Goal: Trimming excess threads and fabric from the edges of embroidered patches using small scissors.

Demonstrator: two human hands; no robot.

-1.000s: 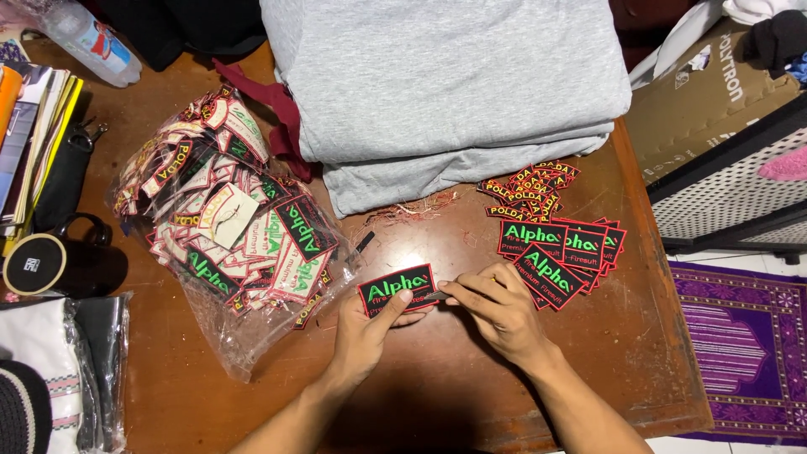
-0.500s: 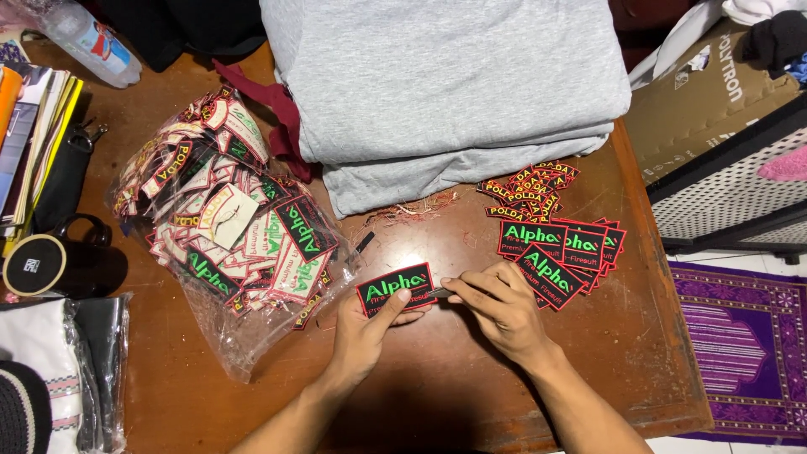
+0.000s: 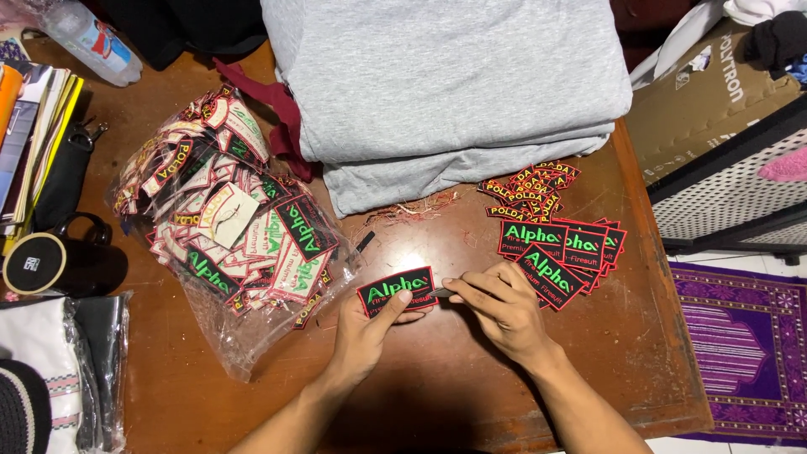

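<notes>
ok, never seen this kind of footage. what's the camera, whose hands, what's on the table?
There is no robot here. One camera sits on a person's head and looks down at their own two bare hands over a brown wooden table. The left hand holds a black embroidered patch with green lettering and a red border. The right hand pinches something small and dark at the patch's right edge; what it is cannot be made out. To the right lies a stack of similar patches. To the left is a clear plastic bag of mixed patches, and folded grey fabric lies above.
</notes>
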